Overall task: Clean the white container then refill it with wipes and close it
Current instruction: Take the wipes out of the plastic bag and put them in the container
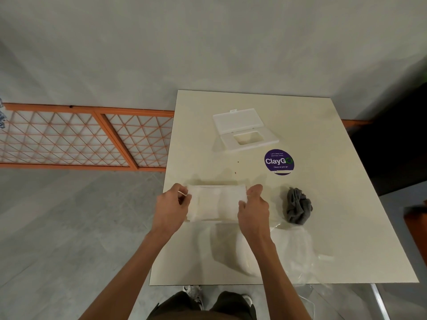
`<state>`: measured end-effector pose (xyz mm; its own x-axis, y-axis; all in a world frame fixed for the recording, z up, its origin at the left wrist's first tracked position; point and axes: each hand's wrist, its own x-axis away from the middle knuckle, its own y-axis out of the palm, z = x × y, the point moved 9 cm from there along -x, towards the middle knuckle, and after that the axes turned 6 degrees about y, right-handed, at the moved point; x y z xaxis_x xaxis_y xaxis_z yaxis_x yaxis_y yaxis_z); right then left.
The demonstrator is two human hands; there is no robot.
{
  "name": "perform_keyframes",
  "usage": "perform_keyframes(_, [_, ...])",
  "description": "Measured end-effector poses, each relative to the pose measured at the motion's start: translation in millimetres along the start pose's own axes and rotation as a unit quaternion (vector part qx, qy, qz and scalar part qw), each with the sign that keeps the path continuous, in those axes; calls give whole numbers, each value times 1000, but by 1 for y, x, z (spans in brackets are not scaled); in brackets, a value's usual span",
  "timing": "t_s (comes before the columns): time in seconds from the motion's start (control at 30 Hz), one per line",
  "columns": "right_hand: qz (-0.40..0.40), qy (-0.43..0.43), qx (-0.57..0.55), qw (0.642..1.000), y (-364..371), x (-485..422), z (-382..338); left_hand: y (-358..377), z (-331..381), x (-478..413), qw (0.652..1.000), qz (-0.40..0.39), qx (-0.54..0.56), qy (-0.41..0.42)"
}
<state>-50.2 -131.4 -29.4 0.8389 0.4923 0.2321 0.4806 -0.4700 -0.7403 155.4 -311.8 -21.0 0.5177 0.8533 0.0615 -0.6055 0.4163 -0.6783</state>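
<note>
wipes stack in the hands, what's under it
The base of the white container: only its far rim and a strip of its near edge show past the wipes stack. Its inside is covered, so whether the stack rests in it cannot be told.

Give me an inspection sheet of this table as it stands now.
Surface: cream table, brown specks near the middle.
Job's things: stack of wipes at the near side; container lid farther back, flap open.
Clutter: grey cloth, clear wrapper, purple sticker.
Grippers: left hand and right hand each grip one end of the wipes.
Cables: nothing seen.
Surroundings: grey floor, orange lattice panel.
</note>
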Motion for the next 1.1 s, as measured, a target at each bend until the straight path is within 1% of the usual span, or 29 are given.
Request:
perform_keyframes(0.07, [-7, -29, 66, 997, 2, -1, -2, -1, 0, -1, 1000, 11, -19, 11])
perform_keyframes(0.13, [-7, -45, 124, 991, 4, -1, -4, 2, -1, -3, 999, 1, -41, 5])
perform_keyframes(0.2, [25, -69, 159, 985, 0, 1, -10, 5, -6, -2, 999, -21, -35, -33])
perform_keyframes(0.27, [81, -115, 187, 972, -5, 3, -18, 7, -13, -1, 996, -47, -11, -78])
perform_keyframes(0.33, [109, -144, 184, 966, -8, 3, -25, 13, -21, 2, 988, -76, 37, -125])
perform_keyframes(0.4, [97, -158, 178, 966, -4, 1, -30, 18, -25, 5, 980, -103, 64, -160])
perform_keyframes(0.47, [80, -173, 192, 963, 3, -2, -32, 19, -27, 5, 977, -114, 62, -171])
perform_keyframes(0.53, [71, -176, 213, 958, 7, -6, -30, 16, -25, 1, 979, -109, 50, -163])
perform_keyframes(0.6, [65, -170, 232, 955, 9, -11, -25, 9, -23, -4, 984, -105, 12, -141])
perform_keyframes(0.63, [58, -167, 243, 954, 10, -13, -22, 8, -20, -6, 985, -116, -3, -128])
perform_keyframes(0.7, [43, -163, 260, 951, 13, -16, -16, 13, -16, -5, 980, -165, -12, -108])
perform_keyframes(0.77, [45, -163, 263, 950, 14, -15, -13, 22, -13, -2, 973, -211, -25, -94])
perform_keyframes(0.8, [53, -164, 258, 950, 13, -13, -15, 25, -13, 0, 970, -220, -34, -92])
perform_keyframes(0.87, [69, -178, 233, 954, 13, -6, -22, 29, -14, 1, 969, -219, -38, -105])
perform_keyframes(0.9, [64, -191, 212, 956, 16, -1, -28, 32, -15, 2, 969, -216, -31, -116])
perform_keyframes(1.0, [16, -226, 153, 962, 29, 15, -48, 38, -15, 3, 967, -209, 9, -145])
perform_keyframes(1.07, [-15, -240, 158, 958, 40, 20, -52, 36, -12, 1, 968, -203, 9, -148])
perform_keyframes(1.1, [-32, -241, 174, 954, 45, 21, -50, 33, -10, 0, 969, -205, -12, -140])
